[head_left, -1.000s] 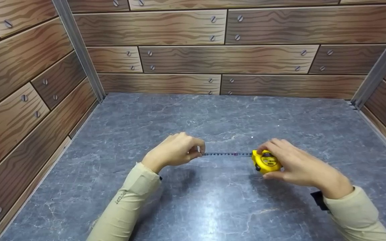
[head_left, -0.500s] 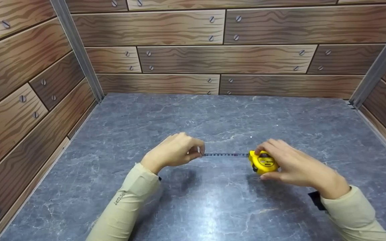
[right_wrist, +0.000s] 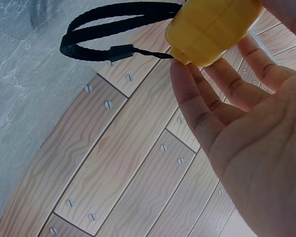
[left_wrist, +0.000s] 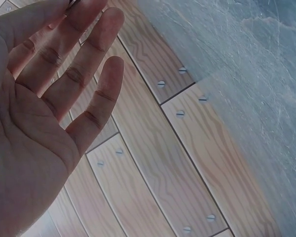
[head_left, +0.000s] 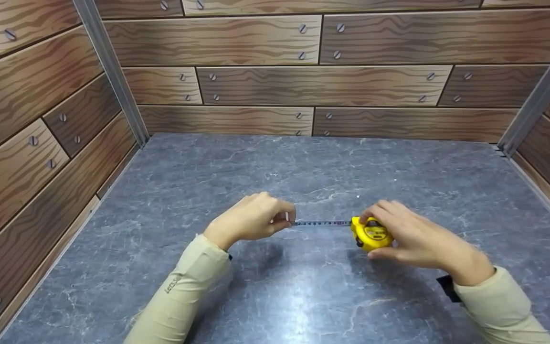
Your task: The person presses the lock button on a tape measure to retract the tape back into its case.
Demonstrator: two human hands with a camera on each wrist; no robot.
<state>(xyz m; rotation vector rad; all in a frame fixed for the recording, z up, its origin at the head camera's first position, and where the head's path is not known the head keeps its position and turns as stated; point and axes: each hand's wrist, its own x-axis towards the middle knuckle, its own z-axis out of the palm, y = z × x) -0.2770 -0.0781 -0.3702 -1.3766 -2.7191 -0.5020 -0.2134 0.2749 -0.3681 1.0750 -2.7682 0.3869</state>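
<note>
A yellow tape measure (head_left: pixel 371 234) is held above the grey surface by my right hand (head_left: pixel 413 234), thumb at its lower side and fingers over its top. From its mouth a short stretch of marked blade (head_left: pixel 322 223) runs left, roughly level. My left hand (head_left: pixel 251 217) pinches the blade's free end between thumb and forefinger. In the left wrist view the other fingers (left_wrist: pixel 102 94) spread loosely, and only a dark bit of the end shows at the top edge. A black wrist strap (right_wrist: pixel 118 24) hangs from the yellow case in the right wrist view.
Beneath both hands lies a grey marbled tabletop (head_left: pixel 256 162). Wood-patterned panels (head_left: pixel 256 86) with printed screws stand behind and at the sides, with metal posts (head_left: pixel 112 71) at the corners.
The tape measure and my right hand have moved left toward my left hand, and the exposed blade has grown shorter. My left hand has stayed almost in place.
</note>
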